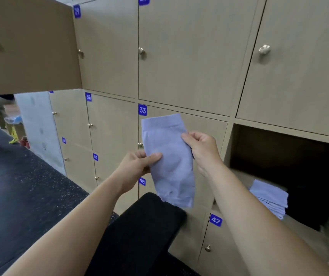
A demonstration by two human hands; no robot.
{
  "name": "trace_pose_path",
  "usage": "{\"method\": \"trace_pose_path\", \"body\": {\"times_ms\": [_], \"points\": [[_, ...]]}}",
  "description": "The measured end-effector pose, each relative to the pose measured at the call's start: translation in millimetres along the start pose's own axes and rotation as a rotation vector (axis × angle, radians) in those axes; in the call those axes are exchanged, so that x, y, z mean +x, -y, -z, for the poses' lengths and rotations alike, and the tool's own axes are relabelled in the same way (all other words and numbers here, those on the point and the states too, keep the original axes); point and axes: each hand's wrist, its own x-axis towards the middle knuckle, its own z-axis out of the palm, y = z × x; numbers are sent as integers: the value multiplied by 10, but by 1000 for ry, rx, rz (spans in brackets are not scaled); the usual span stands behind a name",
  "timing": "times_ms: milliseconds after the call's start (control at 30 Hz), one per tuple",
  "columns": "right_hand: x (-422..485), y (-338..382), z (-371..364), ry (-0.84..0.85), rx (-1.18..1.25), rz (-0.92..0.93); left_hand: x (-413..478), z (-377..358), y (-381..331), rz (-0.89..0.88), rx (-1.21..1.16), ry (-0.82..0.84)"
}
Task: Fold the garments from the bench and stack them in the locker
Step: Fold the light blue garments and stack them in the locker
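Note:
I hold a pale lilac garment (167, 156) up in the air in front of locker door 33, folded into a narrow upright strip. My left hand (137, 168) pinches its left edge near the middle. My right hand (201, 150) grips its right edge a little higher. Below it lies the black padded bench (139, 234). To the right is the open locker (279, 156), dark inside, with a stack of folded lilac garments (269, 198) on its floor next to something black (307, 206).
Beige locker doors with blue number tags and round knobs fill the wall. An open door (30, 46) swings out at the upper left, at head height. Dark speckled rubber floor (20, 196) runs to the left, with a person's legs and small items far off.

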Motion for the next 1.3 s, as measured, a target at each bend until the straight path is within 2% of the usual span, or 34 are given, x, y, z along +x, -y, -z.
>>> {"method": "trace_pose_path", "body": {"times_ms": [67,133,233,300,500,667,833,933,1133,1233,1300], "points": [[14,137,65,-16,26,5,14,-89,-61,-17,12,-47],[-7,229,150,68,49,-69,34,-172,-144,-49,-7,-80],[-98,226,294,243,-107,-230,73,-255,-274,-91,-2,-87],[-142,189,363,277,-154,-232,96,-293,-334,-100,9,-97],[-130,247,468,152,-66,-75,78,-308,-381,9,156,-20],[-124,204,508,10,-131,6,109,-283,-331,-62,261,-184],[-155,221,513,-43,-94,78,92,-432,-342,-142,211,-262],[-170,232,539,-29,-56,58,84,-516,-351,-166,172,-274],[-167,144,605,-103,-131,100,128,-644,-245,-176,96,-381],[-177,129,682,-100,-178,99,118,-671,-224,-166,102,-339],[-184,153,759,-95,-181,67,108,-655,-223,-166,100,-253]]}}
